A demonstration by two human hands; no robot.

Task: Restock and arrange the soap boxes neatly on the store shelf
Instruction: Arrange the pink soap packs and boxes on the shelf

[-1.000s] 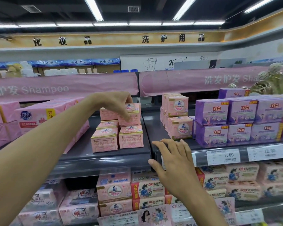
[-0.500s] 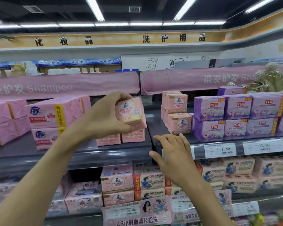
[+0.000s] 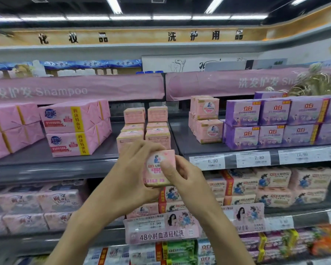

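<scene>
Here, two bare forearms reach up from the near edge of the scene and meet at the front lip of a grey store shelf [image 3: 46, 163]. Between them is a single pink soap box [image 3: 153, 170], held upright in front of the shelf edge, its printed face turned toward the person. The left hand [image 3: 133, 173] wraps the box from the left, fingers curled over its top edge. The right hand [image 3: 188, 181] grips from the right, thumb lying on the front face and the other fingers curled at the box's right side. Both hands are closed on the box.

Directly behind the hands, stacked pink soap boxes [image 3: 134, 129] stand on the shelf in two columns running from near to far. To their left lie large pink-wrapped multipacks [image 3: 73, 129] with yellow bands, two high. On the shelf section [image 3: 187, 142] to the right, a small pile of pink boxes [image 3: 207, 121] sits just beside rows of purple boxes [image 3: 275, 121], also two high. White price labels [image 3: 212, 161] line that section's front rail.

The shelf below holds pale pink packs [image 3: 275, 185] at right and blurred pink packs [image 3: 36, 203] at left, with a promotional card [image 3: 161, 229] at its front edge. Above, a pink banner [image 3: 75, 88] reading "Shampoo" runs across the far side.
</scene>
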